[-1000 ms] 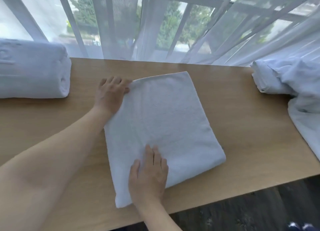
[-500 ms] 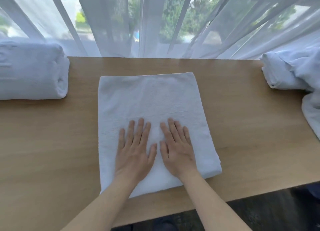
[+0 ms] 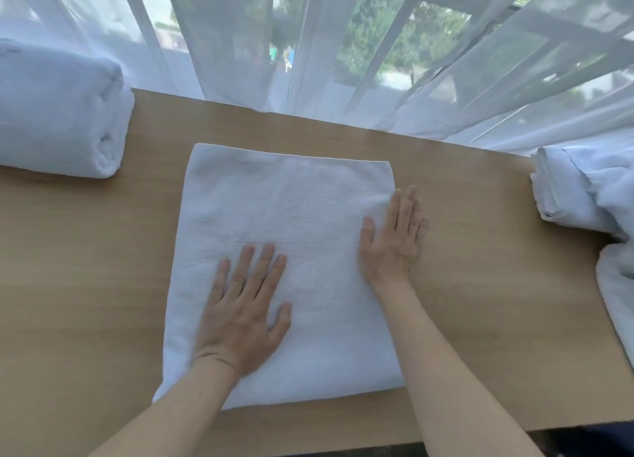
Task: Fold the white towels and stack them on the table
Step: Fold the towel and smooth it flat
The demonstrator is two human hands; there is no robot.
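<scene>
Towel (image 3: 291,216) flat under both hands (image 3: 315,285)

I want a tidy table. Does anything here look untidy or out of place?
Yes. The towels at the right edge lie crumpled, one hanging off the table. The middle towel lies flat.

Matt, light wood-grain table (image 3: 480,285), smooth-surfaced. Soft white terry cloth, nubbly and unglossed: folded towel (image 3: 291,237), stacked towels (image 3: 58,120), loose towels (image 3: 590,196). Sheer, translucent white fabric: curtain (image 3: 240,45).
</scene>
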